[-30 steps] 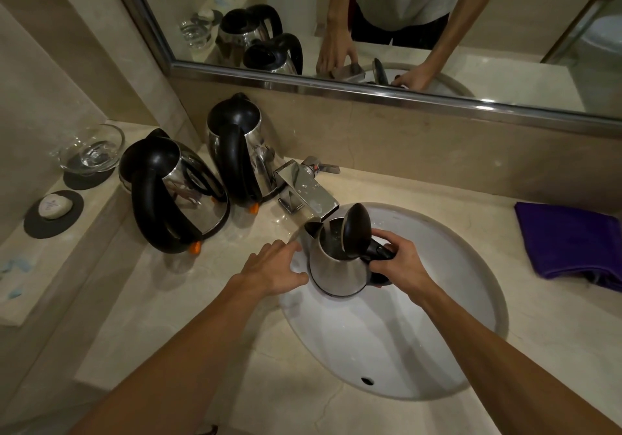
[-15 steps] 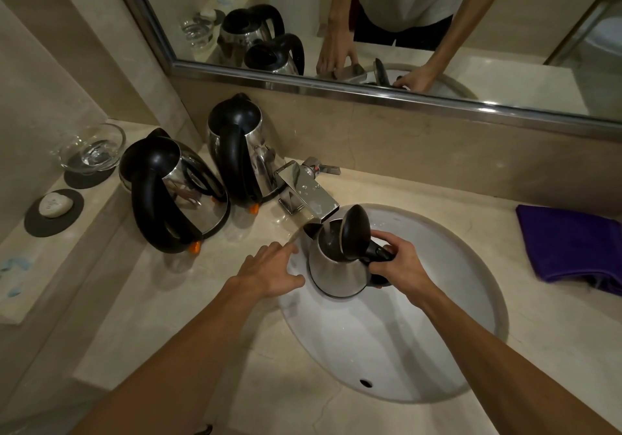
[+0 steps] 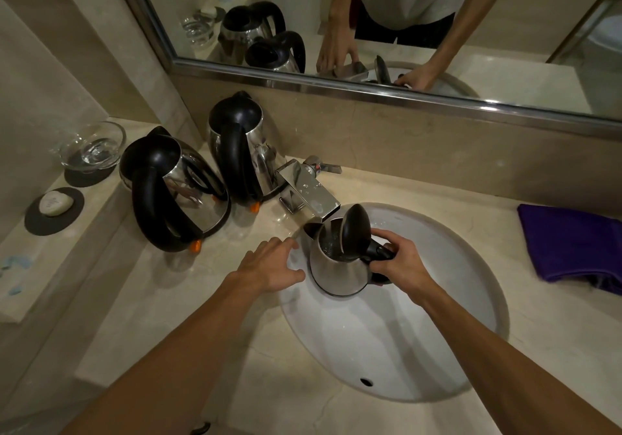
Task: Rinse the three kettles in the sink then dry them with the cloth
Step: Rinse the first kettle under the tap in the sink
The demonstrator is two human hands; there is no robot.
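A small steel kettle [image 3: 338,271] with its black lid flipped up stands in the white sink [image 3: 420,340], under the spout of the chrome tap [image 3: 308,190]. My right hand [image 3: 399,261] grips its black handle. My left hand [image 3: 271,264] rests flat on the sink's left rim beside the kettle, fingers spread, holding nothing. Two larger steel kettles with black handles stand on the counter to the left: one nearer [image 3: 175,187], one by the wall [image 3: 240,147]. A purple cloth [image 3: 572,244] lies folded on the counter at the right.
A raised ledge at the left carries a glass dish [image 3: 91,147] and a white soap [image 3: 55,202] on dark mats. A mirror [image 3: 370,24] runs along the back wall. The beige stone counter [image 3: 168,303] surrounds the sink.
Hands and kettle have barely moved; my left hand has slid slightly towards the tap along the sink rim.
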